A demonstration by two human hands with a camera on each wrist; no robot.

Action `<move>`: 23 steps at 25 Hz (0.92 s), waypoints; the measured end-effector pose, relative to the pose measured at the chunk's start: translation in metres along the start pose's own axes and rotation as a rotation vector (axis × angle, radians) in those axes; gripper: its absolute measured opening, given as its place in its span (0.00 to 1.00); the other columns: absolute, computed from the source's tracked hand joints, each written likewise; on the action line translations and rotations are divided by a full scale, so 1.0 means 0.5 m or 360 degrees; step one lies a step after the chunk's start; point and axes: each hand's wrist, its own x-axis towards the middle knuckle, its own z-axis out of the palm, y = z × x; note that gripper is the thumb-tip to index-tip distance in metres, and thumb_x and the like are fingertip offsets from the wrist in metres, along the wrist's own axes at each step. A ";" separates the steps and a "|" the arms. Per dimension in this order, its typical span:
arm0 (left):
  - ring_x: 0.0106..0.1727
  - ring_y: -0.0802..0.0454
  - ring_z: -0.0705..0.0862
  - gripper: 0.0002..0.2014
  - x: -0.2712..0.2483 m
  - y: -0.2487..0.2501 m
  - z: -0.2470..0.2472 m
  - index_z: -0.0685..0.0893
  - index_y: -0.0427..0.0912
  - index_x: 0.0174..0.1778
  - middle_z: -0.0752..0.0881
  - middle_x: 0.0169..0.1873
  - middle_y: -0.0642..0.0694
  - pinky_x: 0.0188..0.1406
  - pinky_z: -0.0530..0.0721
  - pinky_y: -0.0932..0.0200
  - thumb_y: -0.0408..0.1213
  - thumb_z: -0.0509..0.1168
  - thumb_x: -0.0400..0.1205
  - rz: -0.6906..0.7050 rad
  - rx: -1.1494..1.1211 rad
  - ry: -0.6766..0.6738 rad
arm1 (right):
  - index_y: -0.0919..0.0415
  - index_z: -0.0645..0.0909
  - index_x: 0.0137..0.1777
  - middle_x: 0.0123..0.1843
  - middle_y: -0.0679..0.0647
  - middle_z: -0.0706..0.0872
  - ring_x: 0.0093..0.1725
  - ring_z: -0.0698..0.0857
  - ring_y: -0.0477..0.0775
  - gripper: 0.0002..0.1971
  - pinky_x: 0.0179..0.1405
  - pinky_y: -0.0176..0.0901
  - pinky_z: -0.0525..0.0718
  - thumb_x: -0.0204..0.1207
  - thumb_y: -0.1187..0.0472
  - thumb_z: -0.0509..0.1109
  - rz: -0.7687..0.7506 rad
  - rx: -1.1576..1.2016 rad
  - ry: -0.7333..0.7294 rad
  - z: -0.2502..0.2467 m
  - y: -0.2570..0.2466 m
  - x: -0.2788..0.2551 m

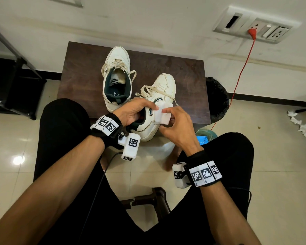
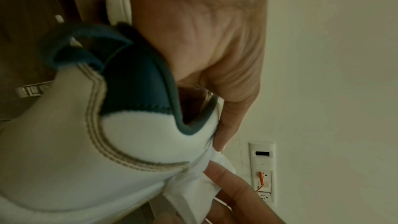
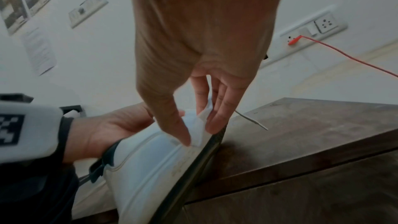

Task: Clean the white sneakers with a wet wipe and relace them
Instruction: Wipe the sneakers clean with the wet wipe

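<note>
- The left hand [image 1: 131, 112] grips the nearer sneaker [image 1: 159, 96] at its dark collar, fingers curled inside, heel past the table [image 1: 81, 71] edge.
- The right hand [image 1: 177, 126] pinches a folded wet wipe [image 1: 162, 114] against that sneaker's side.
- The other sneaker [image 1: 117, 76] stands on the table, laces loose.

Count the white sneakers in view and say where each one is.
2. One sneaker lies on the dark wooden table, untouched. The other sneaker is tilted at the table's near edge, gripped by the left hand.
</note>
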 end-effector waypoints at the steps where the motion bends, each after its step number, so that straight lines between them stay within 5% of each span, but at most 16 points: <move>1: 0.66 0.34 0.90 0.24 -0.003 0.001 0.002 0.85 0.28 0.71 0.90 0.64 0.31 0.67 0.88 0.40 0.18 0.70 0.78 -0.0003 -0.0005 -0.0013 | 0.57 0.87 0.68 0.63 0.52 0.86 0.50 0.88 0.51 0.28 0.55 0.46 0.90 0.65 0.62 0.84 -0.0026 -0.0111 -0.0003 0.002 -0.002 -0.002; 5: 0.67 0.35 0.89 0.24 -0.007 0.000 0.006 0.84 0.29 0.72 0.90 0.64 0.32 0.67 0.88 0.42 0.18 0.70 0.78 0.0001 0.0027 -0.0021 | 0.58 0.90 0.63 0.58 0.53 0.88 0.44 0.86 0.50 0.24 0.49 0.40 0.86 0.67 0.74 0.80 -0.0049 -0.0236 0.0202 0.011 -0.007 0.001; 8: 0.67 0.36 0.89 0.22 -0.012 0.002 0.009 0.84 0.29 0.72 0.90 0.64 0.34 0.70 0.87 0.41 0.21 0.69 0.80 0.0024 0.0029 -0.0021 | 0.57 0.92 0.48 0.43 0.51 0.92 0.36 0.86 0.49 0.04 0.41 0.39 0.85 0.74 0.62 0.80 -0.0042 -0.0148 0.0295 0.006 -0.004 0.003; 11: 0.60 0.38 0.87 0.18 -0.018 0.008 0.011 0.86 0.36 0.68 0.89 0.59 0.35 0.74 0.81 0.42 0.30 0.66 0.82 0.0099 -0.0029 -0.0053 | 0.57 0.89 0.37 0.30 0.50 0.89 0.28 0.87 0.52 0.15 0.35 0.47 0.88 0.84 0.52 0.76 0.0292 0.0460 0.0213 -0.006 0.008 0.005; 14: 0.57 0.39 0.86 0.17 -0.017 0.009 0.012 0.88 0.39 0.62 0.89 0.56 0.37 0.74 0.80 0.43 0.35 0.67 0.78 0.0106 -0.0049 -0.0058 | 0.61 0.90 0.47 0.32 0.53 0.89 0.28 0.82 0.48 0.11 0.31 0.40 0.84 0.86 0.55 0.75 0.0834 0.1238 0.0173 -0.030 -0.007 0.010; 17: 0.51 0.44 0.89 0.14 -0.020 0.009 0.012 0.88 0.40 0.60 0.91 0.50 0.40 0.64 0.84 0.49 0.35 0.66 0.80 0.0115 -0.0027 -0.0050 | 0.62 0.87 0.55 0.35 0.53 0.89 0.30 0.80 0.47 0.10 0.30 0.37 0.83 0.85 0.54 0.75 0.1175 0.1774 0.0038 -0.047 -0.016 0.015; 20: 0.49 0.45 0.89 0.14 -0.022 0.010 0.014 0.88 0.40 0.60 0.91 0.48 0.41 0.59 0.86 0.51 0.36 0.65 0.80 0.0128 -0.0006 -0.0070 | 0.66 0.87 0.59 0.43 0.58 0.92 0.36 0.85 0.50 0.13 0.34 0.37 0.86 0.84 0.56 0.72 0.1236 0.2031 -0.0162 -0.049 -0.014 0.010; 23: 0.46 0.46 0.90 0.12 -0.027 0.012 0.018 0.88 0.40 0.58 0.92 0.46 0.42 0.51 0.88 0.55 0.34 0.63 0.83 0.0112 0.0001 -0.0077 | 0.69 0.89 0.61 0.52 0.65 0.95 0.43 0.92 0.54 0.15 0.44 0.40 0.92 0.81 0.58 0.77 0.1012 0.1836 -0.0123 -0.027 -0.019 0.003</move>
